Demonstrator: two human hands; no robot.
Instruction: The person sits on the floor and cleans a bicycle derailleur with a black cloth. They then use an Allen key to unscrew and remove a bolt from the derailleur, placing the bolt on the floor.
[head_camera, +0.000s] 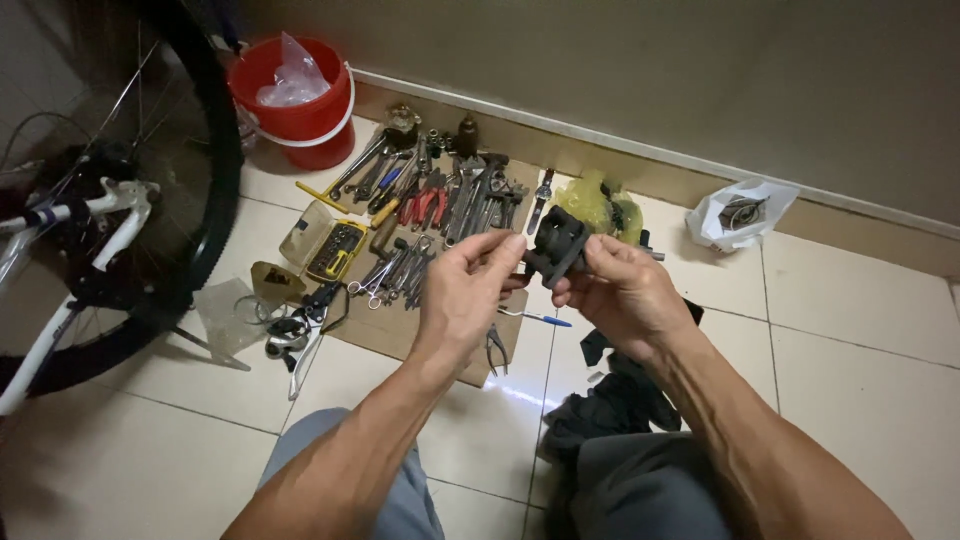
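Note:
A small black bicycle part (558, 245), blocky with a hollow frame, sits between both my hands above the tiled floor. My left hand (465, 290) pinches its left side with thumb and fingertips. My right hand (620, 290) grips its right side from below. Beneath them several wrenches, pliers and other hand tools (440, 205) lie spread on a flat sheet of cardboard (395, 330).
A bicycle wheel (195, 180) and white frame (60, 300) stand at the left. A red bucket (300, 105) sits by the wall. A yellow bit case (335, 250), yellow bag (600, 200), white plastic bag (740, 215) and dark rag (610, 400) lie about.

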